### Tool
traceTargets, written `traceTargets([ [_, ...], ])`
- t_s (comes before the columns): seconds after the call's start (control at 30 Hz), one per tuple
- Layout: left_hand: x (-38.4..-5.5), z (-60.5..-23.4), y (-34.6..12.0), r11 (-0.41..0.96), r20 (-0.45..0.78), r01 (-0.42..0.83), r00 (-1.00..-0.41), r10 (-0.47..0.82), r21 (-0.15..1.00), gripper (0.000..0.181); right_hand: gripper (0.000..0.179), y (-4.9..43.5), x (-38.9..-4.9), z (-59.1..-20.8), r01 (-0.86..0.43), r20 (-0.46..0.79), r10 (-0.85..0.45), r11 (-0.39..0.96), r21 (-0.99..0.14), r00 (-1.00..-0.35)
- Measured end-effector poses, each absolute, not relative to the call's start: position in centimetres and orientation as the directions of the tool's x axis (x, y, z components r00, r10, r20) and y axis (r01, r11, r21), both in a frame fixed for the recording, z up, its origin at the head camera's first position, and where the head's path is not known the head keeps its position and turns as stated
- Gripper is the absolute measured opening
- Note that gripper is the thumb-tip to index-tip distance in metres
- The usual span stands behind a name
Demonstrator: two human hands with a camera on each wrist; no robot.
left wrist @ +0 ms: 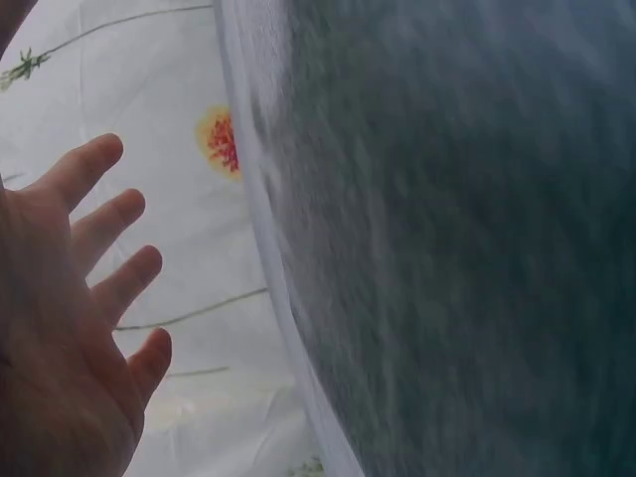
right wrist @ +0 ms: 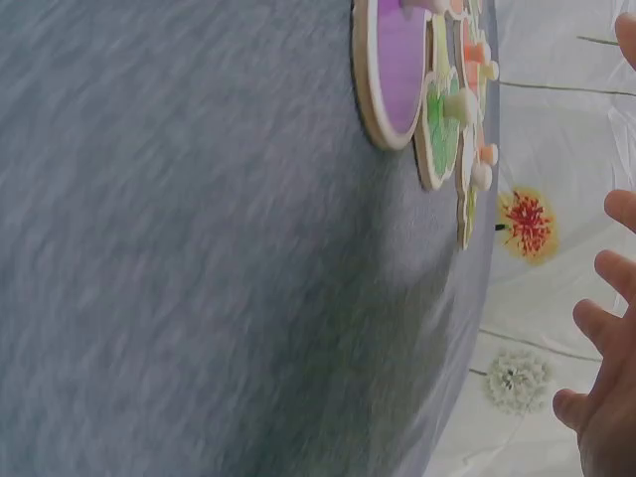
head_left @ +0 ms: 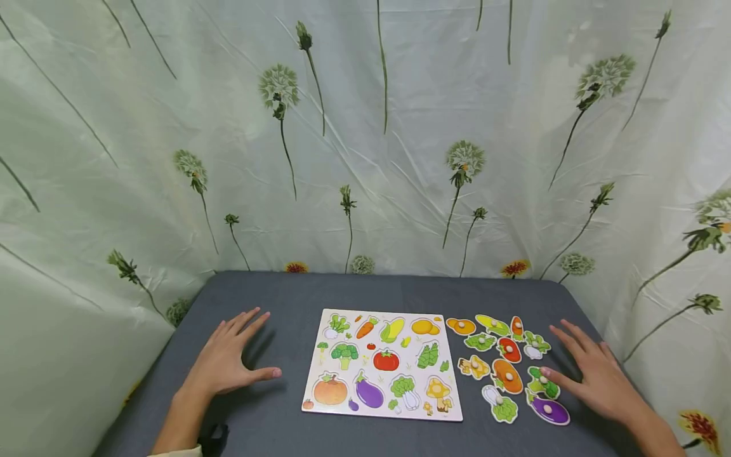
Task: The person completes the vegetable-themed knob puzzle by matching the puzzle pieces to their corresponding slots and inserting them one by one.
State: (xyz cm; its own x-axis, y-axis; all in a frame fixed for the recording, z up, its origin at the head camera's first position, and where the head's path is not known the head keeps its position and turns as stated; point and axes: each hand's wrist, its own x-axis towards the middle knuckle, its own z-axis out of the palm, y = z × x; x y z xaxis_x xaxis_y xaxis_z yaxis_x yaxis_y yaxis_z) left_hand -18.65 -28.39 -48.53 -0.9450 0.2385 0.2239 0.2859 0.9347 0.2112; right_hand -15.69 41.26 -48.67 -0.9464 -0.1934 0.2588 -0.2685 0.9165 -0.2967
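Note:
A white puzzle board (head_left: pixel 356 400) printed with vegetables lies in the middle of the table. Loose knobbed pieces sit in a cluster to its right, among them an eggplant piece (head_left: pixel 549 409), a pumpkin piece (head_left: pixel 507 376), a tomato piece (head_left: pixel 509 350) and a corn piece (head_left: pixel 492 325). My left hand (head_left: pixel 224 362) hovers left of the board, fingers spread and holding nothing. On the other side, my right hand (head_left: pixel 596 377) is held over the table beside the pieces, its thumb near the eggplant and green pepper pieces. Both palms face inward.
The grey cloth-covered table (head_left: pixel 365 292) ends at a pale curtain (head_left: pixel 400 190) with a dandelion print, which hangs behind it and along both sides. A small black object (head_left: pixel 214 439) lies beside the left wrist.

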Motion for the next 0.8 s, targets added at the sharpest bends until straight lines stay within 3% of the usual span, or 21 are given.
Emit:
traceTargets([
  [0.37,-19.4,-49.3,-25.9,0.903,0.218,0.363,-0.923,0.316,0.227,0.116,0.081,39.4,-17.3,-48.2,-0.274,0.243,-0.196,0.896,-0.35,-0.95],
  [0.8,-19.5,-49.6,-24.0,0.885,0.15,0.376,-0.926,0.347,0.275,0.112,0.079,38.4,-19.0,-49.1,-0.209,0.159,-0.164,0.921,-0.328,-0.974],
])
